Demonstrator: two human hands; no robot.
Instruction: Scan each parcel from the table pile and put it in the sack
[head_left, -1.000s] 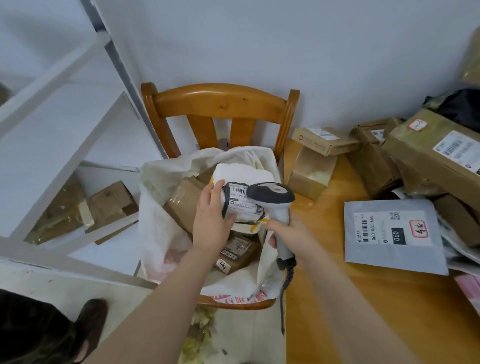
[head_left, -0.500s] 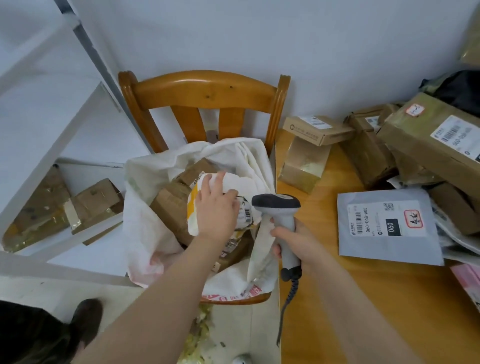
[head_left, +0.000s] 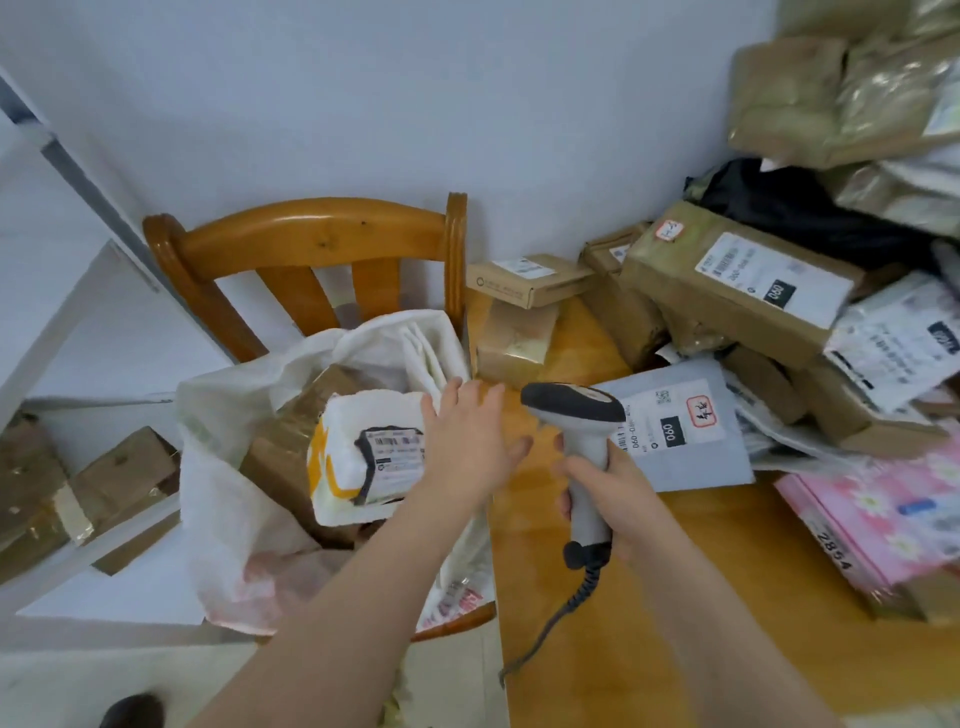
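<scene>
Item, step in hand: I judge one parcel finished and the next not yet taken up. White parcel (head_left: 363, 447), label upward, lies in the mouth of the sack (head_left: 228, 395), on top of brown boxes already inside; the sack sits on the seat of a wooden chair (head_left: 311, 239). Left hand (head_left: 467, 441): fingers straight and spread, holding nothing, poised over the sack's right rim where it meets the table (head_left: 530, 551). Right hand (head_left: 613, 480): wrapped round the handle of the scanner (head_left: 571, 402), held upright over the tabletop. Next candidate, as I read it: grey mailer (head_left: 691, 441), flat on the table just behind the scanner, label up, nearest piece of the pile. The next move calls for me to bring the free left hand across to that mailer, passing the scanner head closely, or to tip the scanner toward the label where it lies. Edges and room: the table's left edge runs right beside the sack, so the drop is short; the chair's right post stands close at the rim. The cable (head_left: 576, 597) trails along the table's edge by the left forearm and could snag. Bare wood lies open in front of the mailer; stacked brown boxes (head_left: 727, 291) and a pink flowered parcel (head_left: 883, 509) crowd the right side.
</scene>
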